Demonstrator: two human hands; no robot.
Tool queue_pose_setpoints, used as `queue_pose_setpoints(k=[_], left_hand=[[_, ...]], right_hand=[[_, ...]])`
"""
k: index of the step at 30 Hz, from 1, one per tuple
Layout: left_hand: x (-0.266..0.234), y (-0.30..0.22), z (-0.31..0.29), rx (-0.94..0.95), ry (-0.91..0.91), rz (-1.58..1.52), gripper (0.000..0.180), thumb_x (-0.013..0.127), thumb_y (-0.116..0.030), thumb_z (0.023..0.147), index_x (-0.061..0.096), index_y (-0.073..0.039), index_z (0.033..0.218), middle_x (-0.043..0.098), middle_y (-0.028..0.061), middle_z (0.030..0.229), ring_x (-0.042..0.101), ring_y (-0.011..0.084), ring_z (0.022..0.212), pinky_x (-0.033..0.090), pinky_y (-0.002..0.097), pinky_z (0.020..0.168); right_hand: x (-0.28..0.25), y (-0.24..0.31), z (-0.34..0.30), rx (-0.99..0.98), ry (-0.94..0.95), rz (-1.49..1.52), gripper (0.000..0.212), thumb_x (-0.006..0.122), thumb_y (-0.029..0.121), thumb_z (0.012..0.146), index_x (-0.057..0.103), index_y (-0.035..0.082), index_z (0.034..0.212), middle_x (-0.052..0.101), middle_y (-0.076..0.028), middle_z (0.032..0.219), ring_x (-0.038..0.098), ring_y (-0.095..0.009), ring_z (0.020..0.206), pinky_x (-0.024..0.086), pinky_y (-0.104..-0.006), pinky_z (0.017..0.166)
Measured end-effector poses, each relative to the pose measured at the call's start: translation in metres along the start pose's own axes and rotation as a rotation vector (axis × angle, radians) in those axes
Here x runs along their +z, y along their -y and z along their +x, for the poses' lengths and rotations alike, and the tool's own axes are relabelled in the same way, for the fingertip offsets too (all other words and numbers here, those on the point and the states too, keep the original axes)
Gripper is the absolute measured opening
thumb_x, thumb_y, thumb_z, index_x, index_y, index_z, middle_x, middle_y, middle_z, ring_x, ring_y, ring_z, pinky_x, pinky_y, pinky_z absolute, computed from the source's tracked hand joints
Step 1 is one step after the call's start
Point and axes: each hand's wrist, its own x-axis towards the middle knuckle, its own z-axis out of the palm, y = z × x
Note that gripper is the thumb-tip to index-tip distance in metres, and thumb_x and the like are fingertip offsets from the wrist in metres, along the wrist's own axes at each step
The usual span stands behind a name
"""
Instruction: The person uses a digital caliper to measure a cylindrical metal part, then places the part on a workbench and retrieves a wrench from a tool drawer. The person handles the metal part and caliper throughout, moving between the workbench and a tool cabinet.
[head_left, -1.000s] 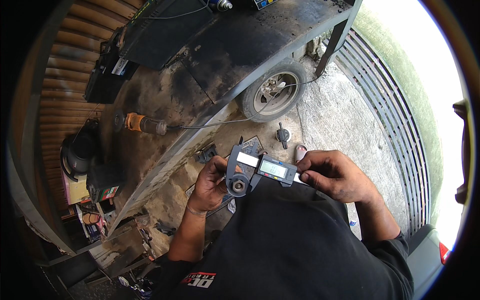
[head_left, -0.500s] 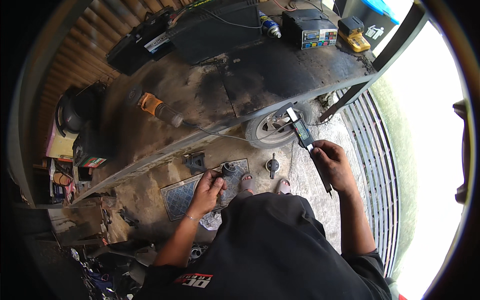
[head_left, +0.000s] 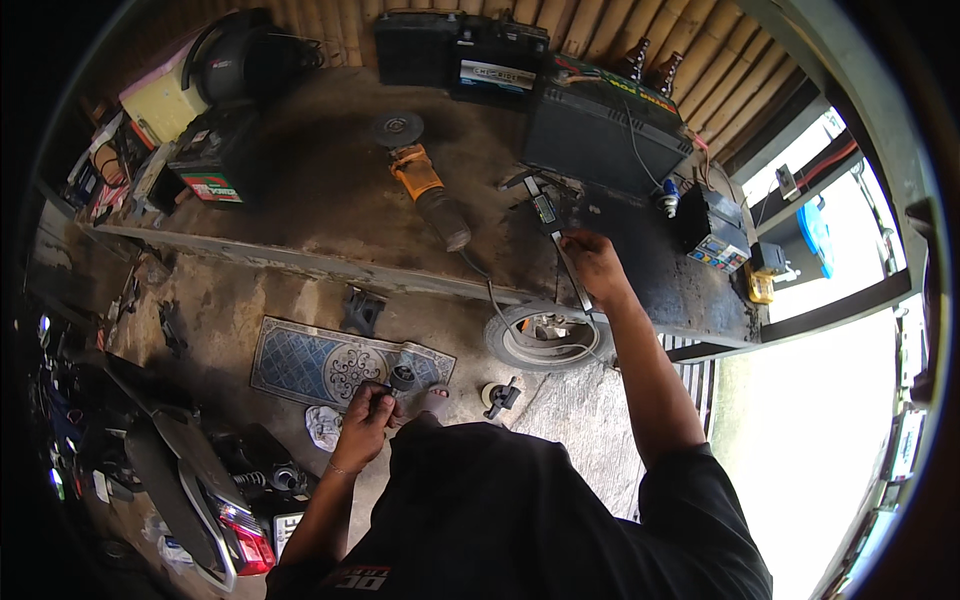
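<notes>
My right hand [head_left: 597,268] reaches over the workbench [head_left: 320,215], fingers closed on a digital caliper [head_left: 543,208]. The caliper's jaws point toward the back of the bench, close to some small dark tools there; I cannot tell whether it touches the surface. Lower down, in front of the bench, my left hand [head_left: 366,422] grips a small dark part [head_left: 402,376] with a round, cup-like head. Its lower end is hidden by my fingers. To the left of the caliper lies an orange and black angle grinder [head_left: 418,178], its disc toward the wall.
Batteries [head_left: 497,75] and a large black case [head_left: 605,135] line the bench's back. A boxy charger [head_left: 715,230] sits right. Below are a wheel [head_left: 545,335], a patterned mat [head_left: 305,360], a dark T-shaped part [head_left: 500,397] and a motorcycle tail [head_left: 240,540].
My right hand has carried the caliper forward and left, from beyond the bench's front edge to over its top. The view has turned rightward. The left hand still holds the dark part.
</notes>
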Motion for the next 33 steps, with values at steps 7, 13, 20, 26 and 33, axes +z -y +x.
queue_pose_setpoints(k=[7, 13, 20, 26, 33], left_hand=[[-0.038, 0.003, 0.007, -0.006, -0.128, -0.025, 0.015, 0.054, -0.018, 0.107, 0.053, -0.003, 0.106, 0.062, 0.0054, 0.084, 0.055, 0.0100, 0.070, 0.048, 0.0262, 0.066], [-0.054, -0.028, 0.028, 0.013, -0.068, -0.095, 0.016, 0.055, -0.021, 0.107, 0.054, -0.005, 0.109, 0.064, 0.0042, 0.088, 0.056, 0.0094, 0.074, 0.048, 0.0260, 0.067], [-0.066, -0.066, 0.028, 0.153, 0.199, -0.350, 0.022, 0.057, -0.026, 0.107, 0.053, -0.005, 0.114, 0.066, 0.0046, 0.097, 0.059, 0.0086, 0.084, 0.049, 0.0250, 0.074], [-0.038, -0.081, 0.000, 0.281, 0.315, -0.438, 0.032, 0.058, -0.033, 0.106, 0.054, -0.004, 0.117, 0.065, 0.0057, 0.095, 0.059, 0.0112, 0.084, 0.049, 0.0272, 0.076], [0.046, -0.078, -0.058, 0.255, 0.171, -0.539, 0.040, 0.060, -0.041, 0.103, 0.056, -0.004, 0.118, 0.061, 0.0037, 0.092, 0.054, 0.0098, 0.079, 0.044, 0.0253, 0.069]], right_hand=[[0.039, -0.013, 0.076, 0.135, -0.025, -0.248, 0.022, 0.065, 0.012, 0.091, 0.075, 0.001, 0.107, 0.073, -0.008, 0.096, 0.064, -0.015, 0.089, 0.049, -0.0302, 0.083], [0.073, -0.018, 0.101, 0.055, -0.013, -0.464, 0.025, 0.067, 0.021, 0.086, 0.077, 0.005, 0.102, 0.075, -0.016, 0.093, 0.071, -0.022, 0.089, 0.052, -0.0356, 0.082], [0.079, -0.010, 0.084, -0.188, -0.063, -0.601, 0.017, 0.066, 0.015, 0.088, 0.075, 0.002, 0.095, 0.072, -0.007, 0.079, 0.064, -0.010, 0.072, 0.050, -0.0285, 0.067], [0.102, 0.079, -0.017, -0.328, 0.190, 0.056, 0.018, 0.065, -0.002, 0.094, 0.067, 0.001, 0.111, 0.067, -0.003, 0.094, 0.059, -0.009, 0.080, 0.047, -0.0248, 0.070], [0.099, 0.126, -0.164, -0.625, 0.883, 0.113, 0.047, 0.084, 0.022, 0.086, 0.065, 0.000, 0.122, 0.062, -0.009, 0.112, 0.058, -0.017, 0.099, 0.048, -0.0304, 0.084]])
